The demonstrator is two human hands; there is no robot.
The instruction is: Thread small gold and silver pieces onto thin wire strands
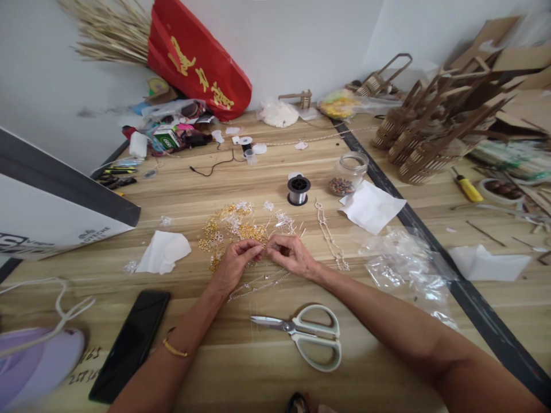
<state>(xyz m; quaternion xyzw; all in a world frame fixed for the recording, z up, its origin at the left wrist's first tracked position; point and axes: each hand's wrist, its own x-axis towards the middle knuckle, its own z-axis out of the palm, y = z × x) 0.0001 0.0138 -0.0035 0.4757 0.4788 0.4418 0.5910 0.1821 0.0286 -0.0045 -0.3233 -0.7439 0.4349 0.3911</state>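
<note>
My left hand (241,258) and my right hand (291,256) meet fingertip to fingertip over the middle of the table. Both are closed in a pinch; what lies between the fingertips is too small to make out. Just beyond them spreads a pile of gold findings (252,231) with silver pieces (284,222) at its right. Beneath my wrists runs a silver beaded chain (258,283), partly hidden by my hands. Another chain (329,235) lies to the right. White-handled scissors (301,332) rest nearer to me, their blades pointing left.
A wire spool (298,190) and a glass jar (348,172) with beads stand behind the pile. Around it lie white paper (163,252), clear plastic bags (408,264) and a black phone (131,344). Small wooden lantern-like frames (424,137) crowd the back right; a red bag (198,63) leans at the back.
</note>
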